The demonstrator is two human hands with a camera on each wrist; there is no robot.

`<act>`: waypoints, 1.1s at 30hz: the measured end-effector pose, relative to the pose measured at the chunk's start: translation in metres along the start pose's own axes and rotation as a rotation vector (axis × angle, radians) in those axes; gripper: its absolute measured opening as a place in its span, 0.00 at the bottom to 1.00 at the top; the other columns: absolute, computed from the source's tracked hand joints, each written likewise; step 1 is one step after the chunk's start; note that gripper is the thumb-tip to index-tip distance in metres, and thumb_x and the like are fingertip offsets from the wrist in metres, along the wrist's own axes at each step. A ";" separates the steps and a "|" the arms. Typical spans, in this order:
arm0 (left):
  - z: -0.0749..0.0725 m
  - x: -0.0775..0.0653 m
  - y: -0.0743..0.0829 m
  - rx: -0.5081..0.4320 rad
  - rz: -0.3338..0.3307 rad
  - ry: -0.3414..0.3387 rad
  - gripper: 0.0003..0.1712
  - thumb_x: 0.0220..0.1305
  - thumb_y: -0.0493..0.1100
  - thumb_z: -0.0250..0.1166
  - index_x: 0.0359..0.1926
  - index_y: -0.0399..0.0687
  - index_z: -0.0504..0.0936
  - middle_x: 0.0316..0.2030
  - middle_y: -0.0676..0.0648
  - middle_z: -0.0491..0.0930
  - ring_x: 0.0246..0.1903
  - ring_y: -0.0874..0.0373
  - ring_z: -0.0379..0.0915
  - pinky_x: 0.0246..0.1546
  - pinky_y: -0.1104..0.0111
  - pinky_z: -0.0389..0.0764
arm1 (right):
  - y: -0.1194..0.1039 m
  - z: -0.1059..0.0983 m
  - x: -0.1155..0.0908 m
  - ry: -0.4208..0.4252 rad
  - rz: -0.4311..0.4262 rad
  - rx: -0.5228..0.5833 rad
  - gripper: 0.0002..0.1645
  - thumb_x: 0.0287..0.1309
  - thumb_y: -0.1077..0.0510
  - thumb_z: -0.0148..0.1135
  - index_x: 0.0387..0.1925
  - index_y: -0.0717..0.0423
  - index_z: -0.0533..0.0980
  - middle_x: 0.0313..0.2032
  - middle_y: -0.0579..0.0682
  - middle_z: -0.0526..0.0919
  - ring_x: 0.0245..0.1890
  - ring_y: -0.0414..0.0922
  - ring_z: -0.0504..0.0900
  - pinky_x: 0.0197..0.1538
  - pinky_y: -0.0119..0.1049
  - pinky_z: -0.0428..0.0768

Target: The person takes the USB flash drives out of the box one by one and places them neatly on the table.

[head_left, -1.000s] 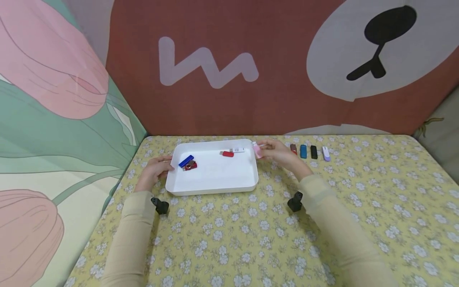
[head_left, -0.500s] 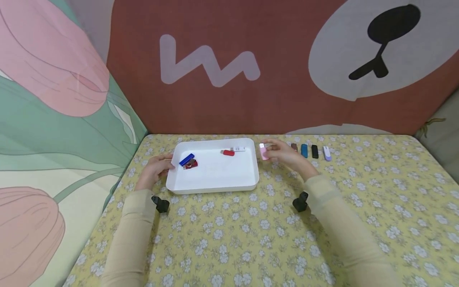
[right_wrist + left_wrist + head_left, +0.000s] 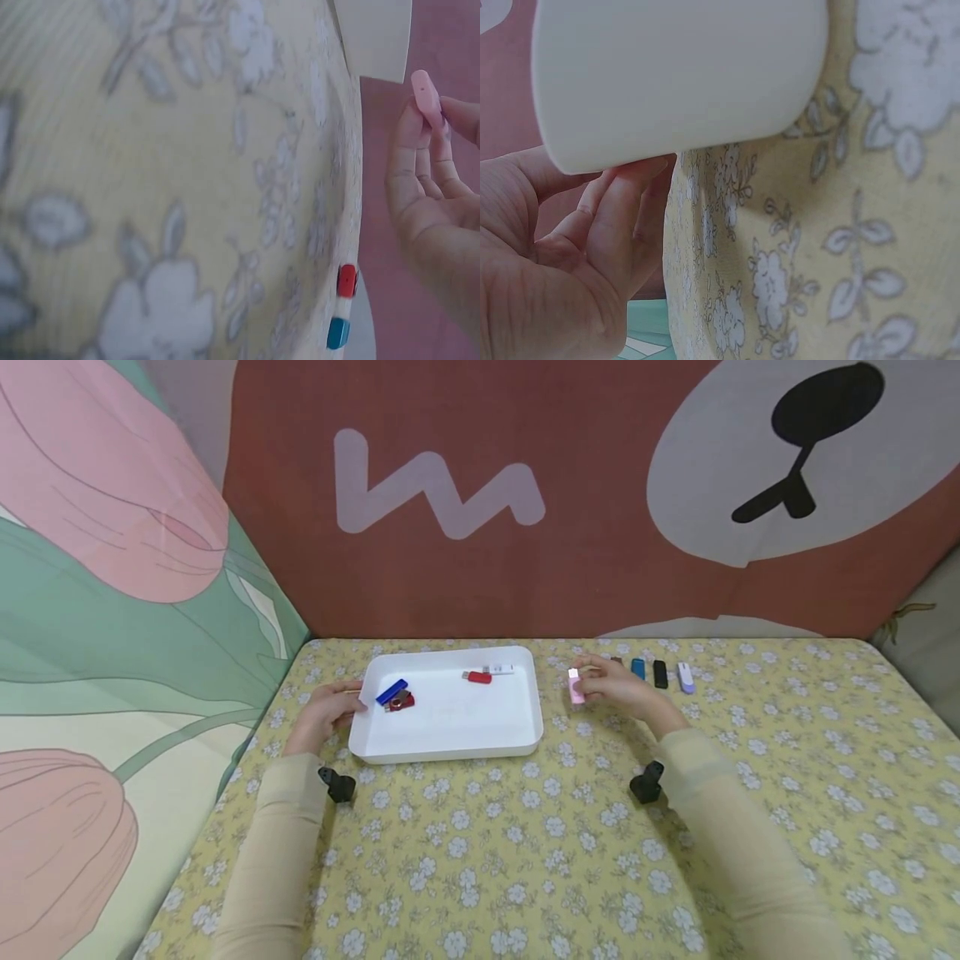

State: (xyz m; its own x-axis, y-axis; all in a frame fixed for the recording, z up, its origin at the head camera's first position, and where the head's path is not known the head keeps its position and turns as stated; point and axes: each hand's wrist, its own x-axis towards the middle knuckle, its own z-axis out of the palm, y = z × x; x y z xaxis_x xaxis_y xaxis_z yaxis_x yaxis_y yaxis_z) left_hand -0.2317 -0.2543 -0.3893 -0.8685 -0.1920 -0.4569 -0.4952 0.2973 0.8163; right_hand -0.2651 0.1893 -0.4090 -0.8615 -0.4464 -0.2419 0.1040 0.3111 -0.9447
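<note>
My left hand (image 3: 330,714) holds the left wall of a shallow white tray (image 3: 446,755), its fingers against the outside in the left wrist view. My right hand (image 3: 611,682) pinches a pink USB stick (image 3: 576,687) between thumb and fingers, to the right of the tray. The right wrist view shows the pink stick (image 3: 427,99) raised above the tabletop. Inside the tray, a blue USB stick (image 3: 392,692) and a dark red swivel one (image 3: 401,700) lie together at the left. A red USB stick (image 3: 478,677) and a white one (image 3: 500,669) lie near the back right.
Right of my right hand, a blue USB stick (image 3: 638,668), a black one (image 3: 660,674) and a white-and-purple one (image 3: 686,677) lie in a row. A red one (image 3: 346,280) is mostly hidden by that hand in the head view. A patterned wall (image 3: 585,585) stands behind the table.
My right hand has moved right with the pink USB stick, from the tray's right rim to over the tablecloth. The left hand stays at the tray.
</note>
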 end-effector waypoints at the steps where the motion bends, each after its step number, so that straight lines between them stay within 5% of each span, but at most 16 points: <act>1: 0.000 0.000 0.000 0.003 -0.003 0.002 0.34 0.61 0.29 0.56 0.69 0.41 0.63 0.66 0.36 0.66 0.14 0.71 0.66 0.20 0.79 0.71 | 0.001 -0.001 -0.001 0.003 -0.001 0.001 0.30 0.66 0.61 0.51 0.65 0.67 0.56 0.36 0.42 0.75 0.34 0.35 0.78 0.45 0.33 0.79; 17: -0.001 -0.002 0.001 -0.031 0.005 -0.036 0.35 0.62 0.29 0.56 0.71 0.39 0.60 0.69 0.36 0.62 0.17 0.72 0.71 0.23 0.79 0.74 | 0.013 -0.027 -0.018 0.054 0.064 0.023 0.35 0.66 0.60 0.54 0.68 0.67 0.53 0.47 0.47 0.70 0.37 0.31 0.78 0.47 0.29 0.80; 23: -0.001 -0.004 0.000 -0.024 0.026 -0.043 0.35 0.62 0.30 0.56 0.71 0.40 0.60 0.68 0.35 0.62 0.20 0.72 0.71 0.24 0.79 0.74 | 0.015 -0.038 -0.029 0.089 0.070 0.102 0.31 0.65 0.63 0.54 0.65 0.66 0.56 0.43 0.42 0.71 0.36 0.31 0.78 0.44 0.27 0.80; 33: -0.002 -0.004 -0.002 -0.022 0.035 -0.045 0.34 0.62 0.30 0.55 0.71 0.40 0.61 0.68 0.35 0.63 0.21 0.72 0.70 0.25 0.79 0.74 | 0.024 -0.049 -0.036 0.111 0.093 0.033 0.31 0.66 0.64 0.53 0.66 0.69 0.55 0.42 0.46 0.69 0.35 0.31 0.79 0.44 0.28 0.81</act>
State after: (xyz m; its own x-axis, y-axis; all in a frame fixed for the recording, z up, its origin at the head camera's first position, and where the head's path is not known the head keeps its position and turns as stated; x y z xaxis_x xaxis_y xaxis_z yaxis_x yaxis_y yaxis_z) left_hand -0.2273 -0.2562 -0.3883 -0.8857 -0.1393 -0.4429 -0.4642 0.2827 0.8394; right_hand -0.2560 0.2541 -0.4118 -0.8967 -0.3209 -0.3047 0.2008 0.3187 -0.9264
